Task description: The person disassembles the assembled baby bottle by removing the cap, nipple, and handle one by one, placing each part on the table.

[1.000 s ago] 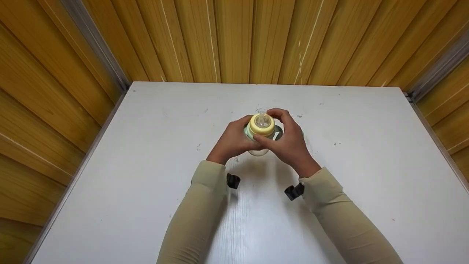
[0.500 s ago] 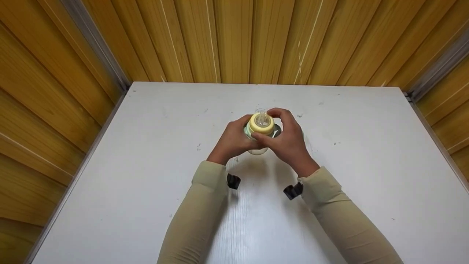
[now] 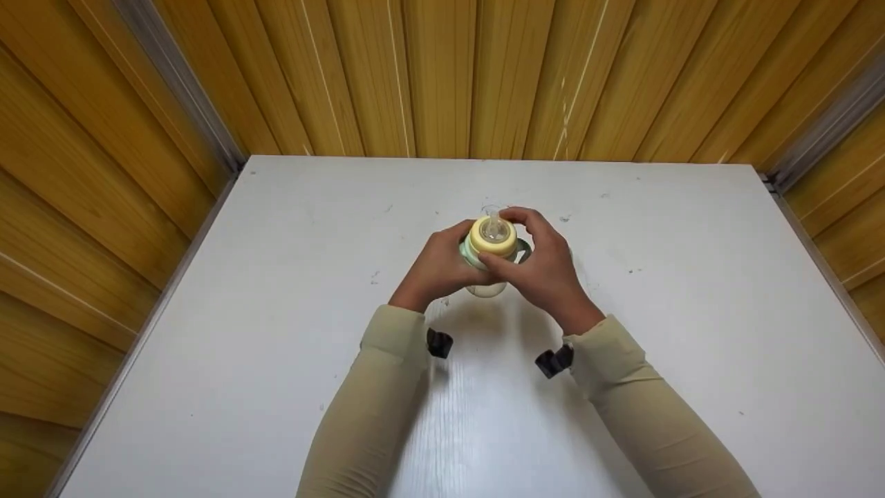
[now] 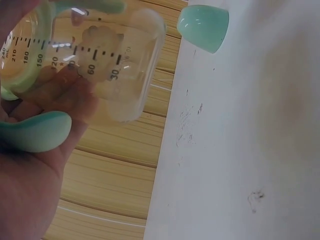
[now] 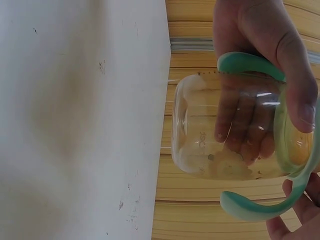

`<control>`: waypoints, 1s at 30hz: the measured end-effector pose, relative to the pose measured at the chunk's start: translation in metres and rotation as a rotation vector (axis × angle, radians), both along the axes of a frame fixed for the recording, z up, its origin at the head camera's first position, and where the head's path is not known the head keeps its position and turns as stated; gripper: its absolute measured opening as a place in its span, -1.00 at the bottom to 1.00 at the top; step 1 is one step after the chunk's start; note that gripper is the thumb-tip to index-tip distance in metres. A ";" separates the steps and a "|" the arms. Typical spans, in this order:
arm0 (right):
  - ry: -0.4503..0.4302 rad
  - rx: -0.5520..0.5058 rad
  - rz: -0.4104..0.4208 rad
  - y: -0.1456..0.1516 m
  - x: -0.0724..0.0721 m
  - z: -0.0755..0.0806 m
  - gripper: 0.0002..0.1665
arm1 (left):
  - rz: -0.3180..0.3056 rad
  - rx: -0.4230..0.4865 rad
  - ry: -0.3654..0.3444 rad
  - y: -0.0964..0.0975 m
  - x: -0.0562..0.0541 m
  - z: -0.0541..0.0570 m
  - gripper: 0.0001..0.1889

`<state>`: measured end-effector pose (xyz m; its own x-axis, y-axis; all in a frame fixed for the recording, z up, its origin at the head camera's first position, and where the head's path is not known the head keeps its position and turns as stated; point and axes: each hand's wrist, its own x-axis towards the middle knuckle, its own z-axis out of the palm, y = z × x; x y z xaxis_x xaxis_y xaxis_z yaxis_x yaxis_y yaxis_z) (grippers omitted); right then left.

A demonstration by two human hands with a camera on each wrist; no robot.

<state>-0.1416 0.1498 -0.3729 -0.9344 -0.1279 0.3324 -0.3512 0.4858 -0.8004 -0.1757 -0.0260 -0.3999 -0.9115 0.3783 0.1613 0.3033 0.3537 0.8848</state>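
Note:
A baby bottle [image 3: 487, 290] with a clear body, mint-green handles [image 5: 250, 207] and a yellow collar [image 3: 493, 247] is held upright above the table. A clear teat [image 3: 494, 226] tops it. My left hand [image 3: 442, 261] grips the body; its fingers [image 5: 240, 120] show through the clear wall, with the thumb in front. Around the collar curl the thumb and fingers of my right hand [image 3: 543, 259], pinching it from the right. In the left wrist view a mint-green cap [image 4: 204, 27] stands on the table beyond the bottle; in the head view the right hand mostly hides it.
The white table [image 3: 242, 332] spreads around both arms and has small scuff marks. Wood-patterned panels [image 3: 442, 76] rise behind it and at both sides, with metal posts in the corners. Black wrist cameras [image 3: 440, 343] jut inward from both sleeves.
The bottle and both hands have shifted only very slightly, with the base a touch nearer to me. Both grips look the same.

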 end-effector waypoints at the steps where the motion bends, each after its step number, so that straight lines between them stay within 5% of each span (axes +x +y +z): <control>1: -0.001 0.000 0.005 0.000 0.000 0.000 -0.29 | -0.001 0.002 -0.003 0.000 0.000 0.000 -0.23; 30: -0.025 0.011 0.096 0.006 0.002 -0.001 -0.29 | -0.032 0.020 -0.007 -0.001 -0.001 -0.005 -0.25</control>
